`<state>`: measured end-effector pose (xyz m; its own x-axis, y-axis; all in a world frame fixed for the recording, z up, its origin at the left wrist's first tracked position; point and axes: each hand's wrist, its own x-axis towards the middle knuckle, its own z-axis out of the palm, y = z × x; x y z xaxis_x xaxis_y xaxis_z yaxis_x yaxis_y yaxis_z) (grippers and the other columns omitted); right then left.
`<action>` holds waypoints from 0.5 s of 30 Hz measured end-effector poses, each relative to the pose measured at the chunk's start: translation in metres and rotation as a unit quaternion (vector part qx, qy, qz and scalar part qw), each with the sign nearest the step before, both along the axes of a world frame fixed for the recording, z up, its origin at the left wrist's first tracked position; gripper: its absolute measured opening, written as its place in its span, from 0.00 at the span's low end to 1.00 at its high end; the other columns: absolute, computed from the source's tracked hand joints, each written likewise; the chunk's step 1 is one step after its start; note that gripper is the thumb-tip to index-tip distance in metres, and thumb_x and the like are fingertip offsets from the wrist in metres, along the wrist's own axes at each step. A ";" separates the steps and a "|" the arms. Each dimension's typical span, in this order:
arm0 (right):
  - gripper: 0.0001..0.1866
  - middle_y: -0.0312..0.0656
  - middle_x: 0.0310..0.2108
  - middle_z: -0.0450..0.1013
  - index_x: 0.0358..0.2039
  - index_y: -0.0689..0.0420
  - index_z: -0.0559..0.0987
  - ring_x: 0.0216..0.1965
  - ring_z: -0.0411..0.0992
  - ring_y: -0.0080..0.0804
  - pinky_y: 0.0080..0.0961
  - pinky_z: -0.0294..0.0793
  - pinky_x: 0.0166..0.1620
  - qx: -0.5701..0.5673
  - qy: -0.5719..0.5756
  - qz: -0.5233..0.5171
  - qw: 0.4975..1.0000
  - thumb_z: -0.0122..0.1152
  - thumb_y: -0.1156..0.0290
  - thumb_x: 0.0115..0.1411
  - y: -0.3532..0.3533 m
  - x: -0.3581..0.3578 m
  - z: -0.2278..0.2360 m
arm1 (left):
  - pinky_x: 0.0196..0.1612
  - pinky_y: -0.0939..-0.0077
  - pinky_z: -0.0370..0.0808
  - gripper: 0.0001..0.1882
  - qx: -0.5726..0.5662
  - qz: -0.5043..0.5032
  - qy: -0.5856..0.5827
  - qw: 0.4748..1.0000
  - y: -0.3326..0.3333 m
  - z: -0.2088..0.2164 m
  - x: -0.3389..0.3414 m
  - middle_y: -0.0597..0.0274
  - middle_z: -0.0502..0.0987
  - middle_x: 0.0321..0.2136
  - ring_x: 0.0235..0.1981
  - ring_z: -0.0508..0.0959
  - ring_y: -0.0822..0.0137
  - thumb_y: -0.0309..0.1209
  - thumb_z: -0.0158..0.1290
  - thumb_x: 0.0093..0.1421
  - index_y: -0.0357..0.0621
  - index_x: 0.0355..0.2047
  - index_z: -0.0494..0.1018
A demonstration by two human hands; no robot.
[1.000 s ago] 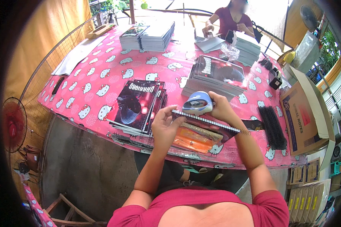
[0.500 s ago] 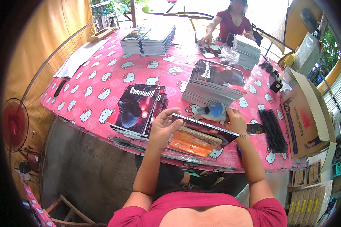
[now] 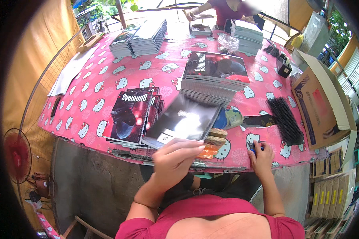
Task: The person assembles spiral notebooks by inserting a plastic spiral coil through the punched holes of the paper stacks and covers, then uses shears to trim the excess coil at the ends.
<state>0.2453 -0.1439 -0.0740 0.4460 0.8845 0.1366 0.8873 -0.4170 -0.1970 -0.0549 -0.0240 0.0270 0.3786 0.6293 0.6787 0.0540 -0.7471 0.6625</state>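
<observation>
A spiral notebook [image 3: 183, 121] with a shiny dark cover lies at the table's front, its far edge against a tall stack of printed books [image 3: 213, 85]. Over its near edge is my left hand [image 3: 177, 157], fingers stretched out and side by side; it is open. My right hand [image 3: 262, 159] rests on the table to the right, fingers curled round a small blue-handled tool [image 3: 252, 148], mostly hidden. Between the hands are a wooden block [image 3: 216, 137] and an orange item [image 3: 208, 152]. Left of the notebook sits a pile of spiral notebooks [image 3: 129, 115].
Black spiral coils [image 3: 285, 121] lie right, beside an open cardboard box [image 3: 323, 105]. A blue and grey-green object [image 3: 229, 117] sits behind the wooden block. Book stacks [image 3: 141, 40] stand at the far left. Across the table, a person [image 3: 227, 12] handles books. A red fan [image 3: 16, 155] is at left.
The notebook, held upright in both hands before, now lies down farther forward. My right hand has left it and come nearer, to the blue-handled tool. The view has shifted slightly.
</observation>
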 end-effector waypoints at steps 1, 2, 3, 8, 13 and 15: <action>0.25 0.51 0.50 0.66 0.53 0.54 0.72 0.53 0.64 0.49 0.43 0.63 0.54 -0.019 0.018 -0.014 1.000 0.60 0.58 0.57 0.000 -0.002 0.006 | 0.39 0.75 0.78 0.14 -0.063 -0.001 0.019 0.998 -0.001 -0.019 0.011 0.52 0.80 0.33 0.37 0.81 0.62 0.20 0.67 0.43 0.38 0.32 0.78; 0.24 0.50 0.48 0.67 0.53 0.53 0.73 0.51 0.66 0.48 0.41 0.65 0.52 -0.039 0.037 -0.030 0.998 0.60 0.58 0.57 -0.001 -0.004 0.012 | 0.39 0.74 0.78 0.13 -0.057 0.024 -0.001 0.998 -0.003 -0.021 0.020 0.52 0.80 0.33 0.36 0.81 0.63 0.20 0.67 0.43 0.37 0.31 0.78; 0.24 0.49 0.46 0.68 0.52 0.54 0.73 0.48 0.67 0.47 0.39 0.67 0.50 0.013 0.119 0.007 0.993 0.62 0.59 0.57 -0.001 -0.012 0.022 | 0.39 0.74 0.78 0.13 -0.049 0.052 -0.023 0.997 -0.004 -0.022 0.028 0.52 0.80 0.33 0.36 0.81 0.64 0.20 0.68 0.43 0.37 0.30 0.78; 0.23 0.48 0.37 0.70 0.44 0.59 0.74 0.38 0.71 0.44 0.32 0.72 0.40 0.181 0.315 0.220 0.905 0.71 0.66 0.49 0.008 -0.078 0.080 | 0.35 0.75 0.79 0.12 -0.016 0.064 -0.043 0.997 -0.003 -0.033 0.032 0.51 0.80 0.33 0.33 0.81 0.66 0.18 0.67 0.43 0.34 0.27 0.76; 0.24 0.49 0.39 0.70 0.42 0.60 0.74 0.40 0.70 0.46 0.35 0.72 0.42 0.218 0.238 0.319 0.891 0.73 0.65 0.47 0.032 -0.096 0.097 | 0.35 0.75 0.79 0.11 -0.013 0.051 -0.042 0.998 -0.006 -0.030 0.030 0.50 0.80 0.33 0.34 0.82 0.65 0.17 0.66 0.44 0.34 0.29 0.77; 0.24 0.49 0.40 0.71 0.42 0.60 0.75 0.41 0.72 0.43 0.33 0.73 0.43 0.200 0.236 0.322 0.895 0.73 0.66 0.47 0.030 -0.098 0.101 | 0.36 0.75 0.79 0.11 -0.003 0.045 -0.037 0.998 -0.006 -0.029 0.027 0.50 0.80 0.34 0.34 0.82 0.64 0.16 0.65 0.45 0.34 0.31 0.78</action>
<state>0.1472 -0.1139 0.0275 -0.0468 0.9019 0.4294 0.6965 0.3376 -0.6332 -0.0279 -0.0299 -0.0020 0.2693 0.6626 0.6989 0.0723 -0.7376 0.6714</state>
